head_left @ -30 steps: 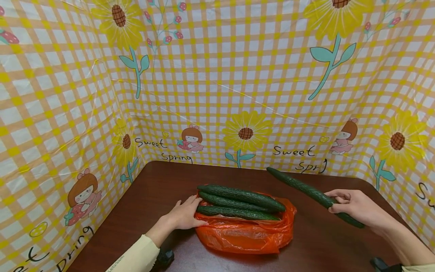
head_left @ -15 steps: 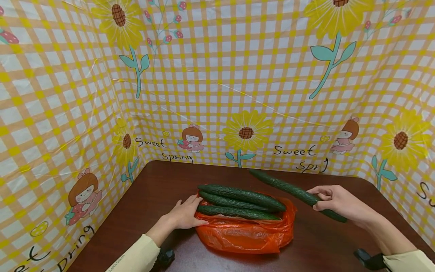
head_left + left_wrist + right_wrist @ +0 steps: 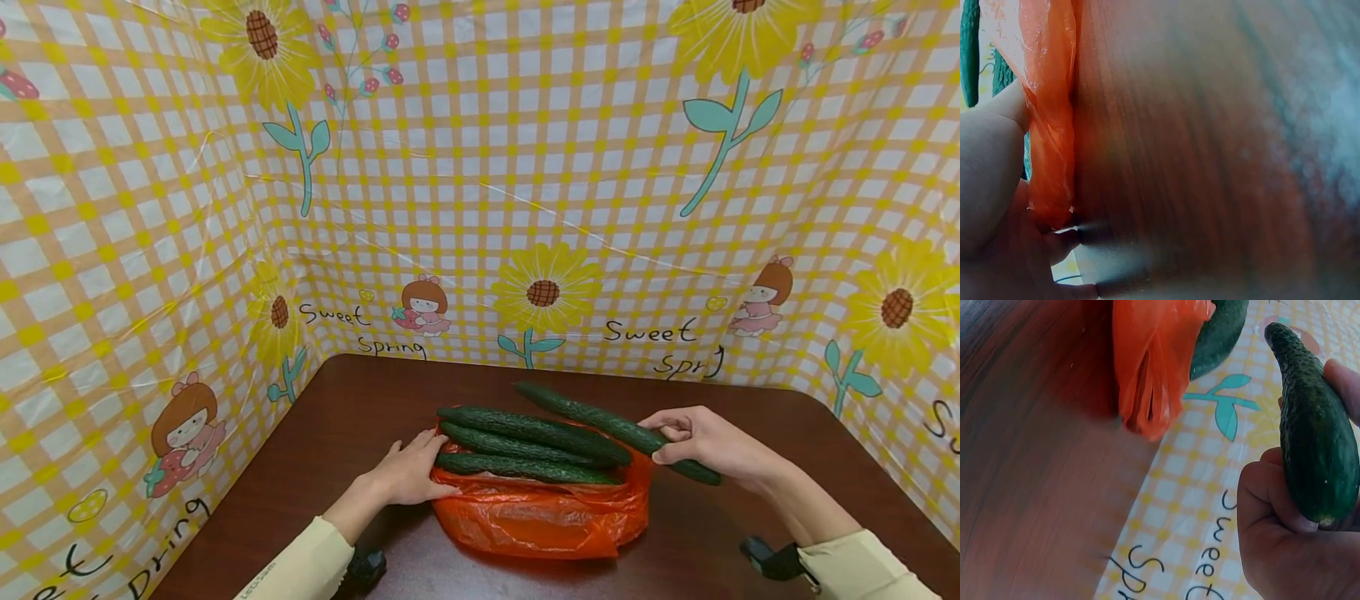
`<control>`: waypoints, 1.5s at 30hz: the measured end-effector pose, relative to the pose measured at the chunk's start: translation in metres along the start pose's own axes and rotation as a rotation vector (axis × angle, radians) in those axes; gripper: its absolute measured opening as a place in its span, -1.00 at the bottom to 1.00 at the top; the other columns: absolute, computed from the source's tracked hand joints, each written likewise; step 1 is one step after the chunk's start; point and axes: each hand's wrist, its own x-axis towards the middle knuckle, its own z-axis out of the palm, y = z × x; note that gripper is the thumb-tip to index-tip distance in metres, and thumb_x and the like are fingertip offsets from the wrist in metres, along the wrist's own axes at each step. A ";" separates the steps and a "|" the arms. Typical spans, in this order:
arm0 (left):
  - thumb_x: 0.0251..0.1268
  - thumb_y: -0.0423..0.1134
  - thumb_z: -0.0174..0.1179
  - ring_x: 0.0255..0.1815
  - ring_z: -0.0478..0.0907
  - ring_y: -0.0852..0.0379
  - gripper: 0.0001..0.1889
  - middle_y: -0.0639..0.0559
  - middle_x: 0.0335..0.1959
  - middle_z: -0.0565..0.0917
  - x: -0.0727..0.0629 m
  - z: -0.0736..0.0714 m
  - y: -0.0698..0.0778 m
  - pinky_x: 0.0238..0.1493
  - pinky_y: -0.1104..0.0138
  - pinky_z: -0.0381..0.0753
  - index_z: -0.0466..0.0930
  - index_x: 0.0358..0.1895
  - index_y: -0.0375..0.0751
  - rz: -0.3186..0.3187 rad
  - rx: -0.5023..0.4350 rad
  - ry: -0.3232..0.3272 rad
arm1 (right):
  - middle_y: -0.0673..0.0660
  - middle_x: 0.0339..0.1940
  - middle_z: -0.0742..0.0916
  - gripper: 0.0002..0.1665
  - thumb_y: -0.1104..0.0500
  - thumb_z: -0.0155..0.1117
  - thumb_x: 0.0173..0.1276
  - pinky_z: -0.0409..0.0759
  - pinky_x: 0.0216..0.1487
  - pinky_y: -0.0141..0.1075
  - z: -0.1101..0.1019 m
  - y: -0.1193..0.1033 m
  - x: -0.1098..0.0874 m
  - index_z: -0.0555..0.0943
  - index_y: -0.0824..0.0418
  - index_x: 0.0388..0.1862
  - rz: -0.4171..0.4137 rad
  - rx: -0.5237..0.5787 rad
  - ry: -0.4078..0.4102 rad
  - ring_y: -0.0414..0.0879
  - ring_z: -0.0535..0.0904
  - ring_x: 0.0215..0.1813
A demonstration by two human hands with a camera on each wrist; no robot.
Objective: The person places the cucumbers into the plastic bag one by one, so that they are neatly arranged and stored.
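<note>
My right hand (image 3: 701,440) grips a dark green cucumber (image 3: 581,412) near its right end, thumb on one side and curled fingers on the other. This cucumber slants above the table, its far end behind the bag. In the right wrist view, the held cucumber (image 3: 1319,431) shows its blunt near end. An orange-red plastic bag (image 3: 525,525) lies at mid-table with 3 cucumbers (image 3: 532,427) side by side in its opening. My left hand (image 3: 408,473) rests against the bag's left end, fingers spread; in the left wrist view its fingertips reach down by the table beside the bag (image 3: 1050,137).
The dark brown table (image 3: 315,442) is enclosed at the back and sides by a checked, flower-printed cloth (image 3: 480,208). Black wrist devices sit below the left sleeve (image 3: 300,558) and right sleeve (image 3: 858,567).
My right hand has moved left with the cucumber, bringing it from the table's right side to the bag's back right edge. My left hand and the bag have stayed in place.
</note>
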 end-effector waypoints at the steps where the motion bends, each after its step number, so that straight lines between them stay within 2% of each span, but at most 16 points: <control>1: 0.19 0.31 0.31 0.60 0.13 -0.16 -0.03 -0.19 0.58 0.20 0.000 0.000 0.000 0.46 -0.30 0.06 0.22 0.54 -0.19 -0.001 0.001 0.000 | 0.50 0.48 0.37 -0.33 0.13 0.39 0.33 0.40 0.27 0.33 0.002 -0.001 0.002 0.49 0.36 0.36 -0.002 0.005 -0.004 0.57 0.17 0.48; 8: 0.20 0.31 0.31 0.60 0.13 -0.15 -0.03 -0.19 0.58 0.19 0.000 0.001 -0.001 0.46 -0.30 0.07 0.21 0.54 -0.19 -0.001 0.008 -0.001 | 0.56 0.50 0.29 -0.37 0.15 0.36 0.35 0.38 0.29 0.32 0.013 -0.002 0.015 0.50 0.36 0.34 -0.015 0.024 -0.044 0.54 0.18 0.48; 20: 0.19 0.34 0.30 0.60 0.13 -0.15 -0.02 -0.18 0.58 0.20 -0.001 0.001 -0.001 0.47 -0.29 0.06 0.21 0.54 -0.17 0.002 -0.008 0.010 | 0.54 0.48 0.35 -0.45 0.18 0.39 0.30 0.39 0.29 0.33 0.027 -0.008 0.035 0.58 0.29 0.26 -0.044 0.017 -0.092 0.51 0.23 0.48; 21: 0.19 0.34 0.30 0.60 0.13 -0.15 -0.02 -0.18 0.58 0.20 0.000 0.001 -0.001 0.47 -0.29 0.06 0.21 0.54 -0.17 0.002 -0.010 0.012 | 0.55 0.34 0.49 -0.45 0.18 0.40 0.29 0.42 0.27 0.30 0.029 -0.008 0.037 0.58 0.29 0.25 -0.041 0.018 -0.099 0.49 0.30 0.45; 22: 0.19 0.33 0.30 0.60 0.13 -0.15 -0.02 -0.18 0.58 0.20 -0.001 0.001 -0.001 0.48 -0.29 0.06 0.21 0.54 -0.18 0.001 -0.012 0.013 | 0.54 0.32 0.52 -0.45 0.17 0.41 0.28 0.45 0.25 0.26 0.030 -0.009 0.038 0.59 0.28 0.24 -0.040 0.013 -0.102 0.46 0.34 0.43; 23: 0.18 0.33 0.31 0.60 0.14 -0.15 -0.02 -0.19 0.58 0.21 -0.001 0.001 -0.001 0.48 -0.29 0.06 0.21 0.54 -0.18 0.001 -0.013 0.015 | 0.51 0.10 0.61 -0.45 0.17 0.42 0.27 0.49 0.19 0.19 0.031 -0.009 0.040 0.59 0.28 0.24 -0.038 0.010 -0.108 0.42 0.42 0.34; 24: 0.18 0.33 0.31 0.59 0.14 -0.15 -0.02 -0.19 0.58 0.21 -0.001 0.002 -0.002 0.48 -0.29 0.06 0.22 0.54 -0.19 0.000 -0.014 0.017 | 0.47 0.07 0.63 -0.45 0.17 0.42 0.27 0.50 0.18 0.18 0.032 -0.010 0.042 0.60 0.27 0.24 -0.039 0.004 -0.111 0.39 0.43 0.33; 26: 0.18 0.32 0.32 0.59 0.14 -0.16 -0.01 -0.20 0.57 0.21 -0.001 0.001 -0.001 0.47 -0.29 0.07 0.22 0.53 -0.21 0.001 -0.017 0.021 | 0.30 -0.09 0.61 -0.45 0.17 0.44 0.25 0.46 0.00 0.02 0.035 -0.010 0.046 0.61 0.27 0.23 -0.037 -0.001 -0.119 0.24 0.45 0.18; 27: 0.18 0.32 0.32 0.59 0.14 -0.16 -0.01 -0.20 0.57 0.21 -0.001 0.001 -0.001 0.47 -0.29 0.07 0.22 0.53 -0.21 0.002 -0.018 0.021 | 0.25 -0.10 0.61 -0.45 0.18 0.44 0.25 0.46 0.00 0.02 0.036 -0.011 0.048 0.61 0.26 0.23 -0.041 -0.003 -0.124 0.25 0.46 0.17; 28: 0.17 0.32 0.32 0.59 0.14 -0.16 -0.01 -0.21 0.57 0.22 -0.001 0.001 -0.001 0.47 -0.29 0.07 0.21 0.53 -0.21 0.003 -0.020 0.020 | 0.21 -0.10 0.63 -0.45 0.18 0.44 0.25 0.49 -0.03 -0.01 0.037 -0.011 0.050 0.61 0.27 0.22 -0.048 -0.008 -0.127 0.22 0.51 0.04; 29: 0.17 0.33 0.32 0.59 0.14 -0.16 0.00 -0.21 0.57 0.21 -0.001 0.000 -0.001 0.47 -0.29 0.06 0.21 0.54 -0.21 0.004 -0.024 0.019 | 0.12 -0.27 0.55 -0.45 0.19 0.44 0.24 0.45 -0.11 -0.04 0.039 -0.011 0.053 0.61 0.28 0.23 -0.055 -0.009 -0.135 0.19 0.49 -0.13; 30: 0.17 0.33 0.31 0.60 0.13 -0.16 0.00 -0.21 0.57 0.22 -0.001 0.000 -0.001 0.47 -0.29 0.06 0.21 0.54 -0.21 0.005 -0.029 0.015 | 0.08 -0.29 0.56 -0.45 0.20 0.44 0.24 0.47 -0.13 -0.07 0.041 -0.012 0.055 0.61 0.28 0.22 -0.061 -0.008 -0.139 0.15 0.47 -0.25; 33: 0.18 0.36 0.28 0.61 0.10 -0.15 0.01 -0.19 0.59 0.19 -0.002 -0.002 -0.003 0.50 -0.28 0.00 0.20 0.55 -0.19 -0.001 -0.062 -0.011 | -0.02 -0.59 0.20 -0.45 0.24 0.44 0.23 0.41 -0.26 -0.20 0.047 -0.013 0.062 0.61 0.31 0.22 -0.073 -0.002 -0.158 0.02 0.13 -0.54; 34: 0.19 0.37 0.27 0.61 0.10 -0.15 0.00 -0.18 0.59 0.19 -0.002 -0.002 -0.004 0.50 -0.28 -0.02 0.20 0.55 -0.18 -0.006 -0.076 -0.019 | -0.01 -0.57 0.06 -0.45 0.25 0.44 0.23 0.33 -0.32 -0.22 0.049 -0.014 0.064 0.61 0.32 0.21 -0.069 0.004 -0.163 0.02 0.00 -0.53; 37: 0.20 0.41 0.23 0.61 0.12 -0.14 -0.01 -0.16 0.59 0.19 -0.004 -0.005 -0.005 0.51 -0.28 -0.04 0.22 0.55 -0.16 -0.017 -0.113 -0.035 | -0.02 -0.59 0.06 -0.46 0.29 0.44 0.22 0.30 -0.35 -0.26 0.053 -0.017 0.069 0.61 0.33 0.20 -0.071 0.008 -0.167 -0.09 0.03 -0.53; 45: 0.21 0.37 0.26 0.57 0.20 -0.15 -0.03 -0.16 0.56 0.25 -0.008 -0.007 -0.005 0.48 -0.30 0.03 0.25 0.53 -0.18 -0.013 -0.138 -0.009 | -0.01 -0.62 0.08 -0.47 0.32 0.45 0.20 0.32 -0.30 -0.23 0.061 -0.025 0.079 0.63 0.31 0.19 -0.067 -0.035 -0.164 -0.06 -0.01 -0.54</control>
